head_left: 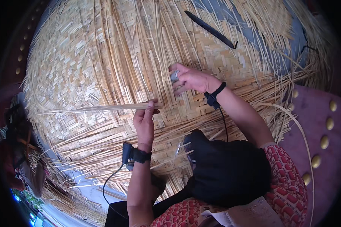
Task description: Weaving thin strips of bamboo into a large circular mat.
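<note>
A large woven reed mat (75,68) of pale flattened strips spreads beneath both hands. In my left hand (144,115), a few split reed strips (113,107) are pinched between thumb and fingers, and they reach leftward across the weave. My right hand (195,80) lies over the mat's middle, fingers spread at the edge of the long upright reed strips (165,56). A grey band wraps one of its fingers. Whether those fingertips grip a strip cannot be made out. Loose unwoven strip ends (91,142) run crosswise in front of my left hand.
A thin dark bar (210,29) with a hooked end lies on the mat at the far right. My knee in black cloth (231,170) rests at the near edge. Loose reeds (318,75) pile at right. Reddish cloth with gold ovals (318,113) borders the right side.
</note>
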Action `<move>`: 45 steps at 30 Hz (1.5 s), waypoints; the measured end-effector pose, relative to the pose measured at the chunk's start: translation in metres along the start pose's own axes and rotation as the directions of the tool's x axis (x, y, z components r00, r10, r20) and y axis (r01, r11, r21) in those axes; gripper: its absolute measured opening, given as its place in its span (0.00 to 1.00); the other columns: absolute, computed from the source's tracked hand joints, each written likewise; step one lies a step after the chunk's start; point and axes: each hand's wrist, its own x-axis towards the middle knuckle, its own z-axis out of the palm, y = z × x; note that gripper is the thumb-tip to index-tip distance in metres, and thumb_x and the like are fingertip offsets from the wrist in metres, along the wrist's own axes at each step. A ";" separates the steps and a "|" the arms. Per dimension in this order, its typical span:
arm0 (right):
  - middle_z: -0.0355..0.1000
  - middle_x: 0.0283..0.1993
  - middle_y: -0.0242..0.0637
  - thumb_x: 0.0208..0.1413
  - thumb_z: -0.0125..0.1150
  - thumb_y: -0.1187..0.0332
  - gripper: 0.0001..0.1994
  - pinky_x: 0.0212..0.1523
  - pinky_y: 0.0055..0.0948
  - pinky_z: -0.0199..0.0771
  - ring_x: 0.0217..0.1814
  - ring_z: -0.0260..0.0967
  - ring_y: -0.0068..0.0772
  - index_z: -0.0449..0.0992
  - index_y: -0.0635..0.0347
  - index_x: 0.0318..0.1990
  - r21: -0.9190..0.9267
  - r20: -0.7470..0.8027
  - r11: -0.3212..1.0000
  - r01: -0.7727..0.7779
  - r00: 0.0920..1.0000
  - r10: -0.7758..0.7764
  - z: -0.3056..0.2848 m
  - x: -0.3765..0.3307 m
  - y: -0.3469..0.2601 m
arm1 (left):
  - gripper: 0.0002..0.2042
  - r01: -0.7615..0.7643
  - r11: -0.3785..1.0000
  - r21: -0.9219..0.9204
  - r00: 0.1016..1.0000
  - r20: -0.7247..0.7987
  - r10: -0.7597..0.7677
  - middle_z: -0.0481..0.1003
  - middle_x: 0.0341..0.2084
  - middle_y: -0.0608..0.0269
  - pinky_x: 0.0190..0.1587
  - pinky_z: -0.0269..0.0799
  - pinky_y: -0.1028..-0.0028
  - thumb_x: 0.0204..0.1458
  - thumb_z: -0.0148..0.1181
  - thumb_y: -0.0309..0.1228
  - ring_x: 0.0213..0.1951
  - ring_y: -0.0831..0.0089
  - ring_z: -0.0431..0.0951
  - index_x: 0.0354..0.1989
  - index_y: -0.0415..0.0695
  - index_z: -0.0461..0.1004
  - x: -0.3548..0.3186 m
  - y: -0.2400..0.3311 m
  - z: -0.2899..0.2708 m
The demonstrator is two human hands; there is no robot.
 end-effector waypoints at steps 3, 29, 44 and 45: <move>0.64 0.51 0.39 0.56 0.44 0.81 0.22 0.45 0.33 0.79 0.47 0.72 0.33 0.66 0.64 0.60 -0.177 0.063 0.968 -0.177 0.980 0.191 0.003 -0.020 0.020 | 0.16 0.010 1.000 -0.019 0.999 -0.043 -0.010 0.78 0.30 0.61 0.36 0.76 0.77 0.63 0.55 0.38 0.30 0.78 0.77 0.41 0.35 0.79 0.025 -0.002 0.016; 0.73 0.38 0.36 0.52 0.66 0.73 0.11 0.45 0.28 0.69 0.43 0.71 0.28 0.72 0.61 0.41 -0.744 -0.202 0.666 0.059 0.930 -0.308 -0.048 -0.036 0.036 | 0.22 0.248 0.966 -0.077 0.916 0.344 -0.208 0.78 0.34 0.59 0.49 0.75 0.68 0.64 0.48 0.44 0.39 0.73 0.78 0.42 0.34 0.78 0.018 -0.007 0.063; 0.73 0.37 0.30 0.57 0.62 0.73 0.06 0.41 0.23 0.70 0.37 0.69 0.24 0.79 0.57 0.41 -0.640 -0.359 0.637 0.430 0.566 -0.742 -0.093 -0.134 0.009 | 0.24 0.061 0.997 0.053 0.974 0.215 -0.071 0.77 0.46 0.48 0.52 0.74 0.67 0.65 0.46 0.46 0.50 0.63 0.77 0.57 0.36 0.67 0.049 0.008 0.007; 0.72 0.38 0.26 0.56 0.60 0.77 0.05 0.41 0.21 0.69 0.37 0.67 0.19 0.79 0.59 0.39 -0.611 -0.526 0.604 0.512 0.308 -0.793 -0.107 -0.162 -0.002 | 0.20 0.019 1.000 0.024 0.996 0.088 -0.021 0.78 0.41 0.53 0.47 0.75 0.70 0.65 0.48 0.43 0.45 0.67 0.79 0.52 0.38 0.72 0.046 0.007 -0.005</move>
